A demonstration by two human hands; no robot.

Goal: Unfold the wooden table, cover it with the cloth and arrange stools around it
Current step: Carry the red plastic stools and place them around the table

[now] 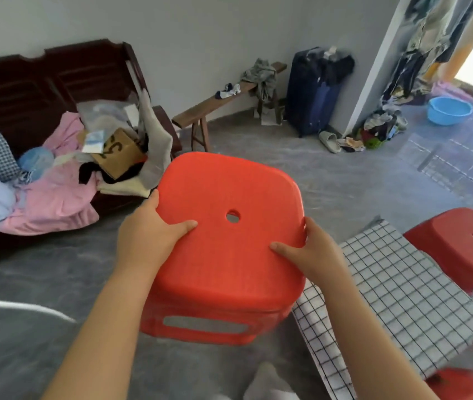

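Both hands, left hand (148, 241) and right hand (313, 255), grip the red plastic stool (229, 241) at centre frame, just left of the checked-cloth-covered table (402, 307) at lower right.

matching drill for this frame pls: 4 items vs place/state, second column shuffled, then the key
1 held stool
2 checked cloth
3 blue basin
4 suitcase

A upright against the far wall
B draped over the table
C on the tiled floor past the doorway
D in the grip of both hands, left hand, right hand

Pairs: 1-D, 2-B, 3-C, 4-A
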